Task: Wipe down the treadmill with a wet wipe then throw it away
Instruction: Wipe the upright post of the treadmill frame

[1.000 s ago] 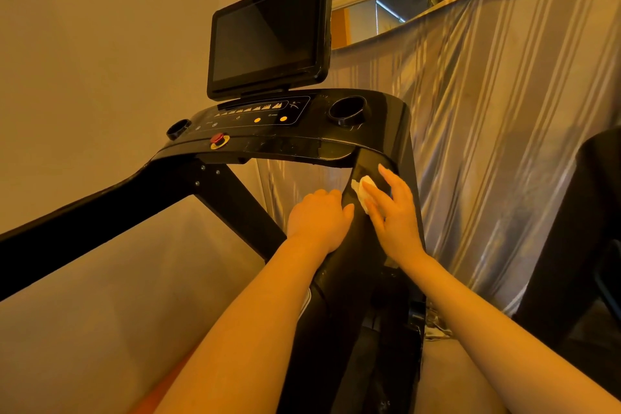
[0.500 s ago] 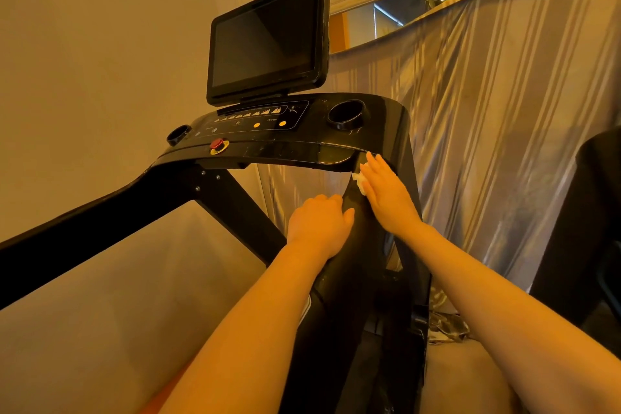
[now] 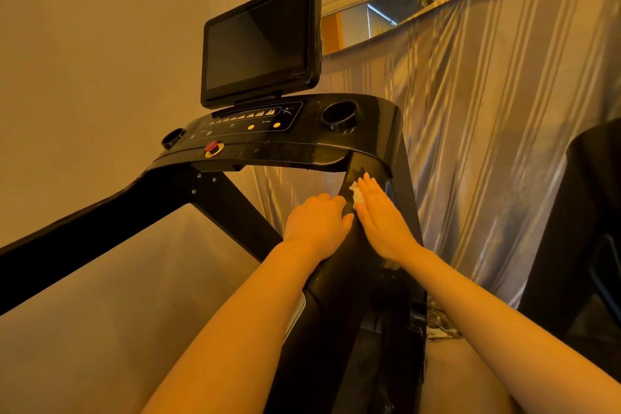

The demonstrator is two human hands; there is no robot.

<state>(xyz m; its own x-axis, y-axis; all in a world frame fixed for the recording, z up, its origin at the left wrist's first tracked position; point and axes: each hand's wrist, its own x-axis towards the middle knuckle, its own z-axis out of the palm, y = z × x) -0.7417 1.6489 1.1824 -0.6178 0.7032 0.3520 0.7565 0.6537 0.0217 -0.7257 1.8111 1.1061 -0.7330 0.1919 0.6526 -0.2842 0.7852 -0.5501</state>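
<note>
A black treadmill [image 3: 275,148] fills the view, with a dark screen [image 3: 258,40] over its console. My right hand [image 3: 381,218] lies flat on the right handrail [image 3: 349,279] with straight fingers, pressing a white wet wipe [image 3: 357,196] against the rail just below the console. Only a small edge of the wipe shows beside the fingers. My left hand [image 3: 314,227] grips the same rail just left of the right hand, fingers curled over its inner edge.
The left handrail [image 3: 100,228] runs down to the lower left. A red stop button [image 3: 212,147] and two cup holders [image 3: 339,115] sit on the console. A striped grey curtain [image 3: 487,118] hangs on the right, beside a dark machine [image 3: 584,228].
My right hand with the wipe slid up the rail towards the console, then back down a little. The left hand kept its grip on the rail.
</note>
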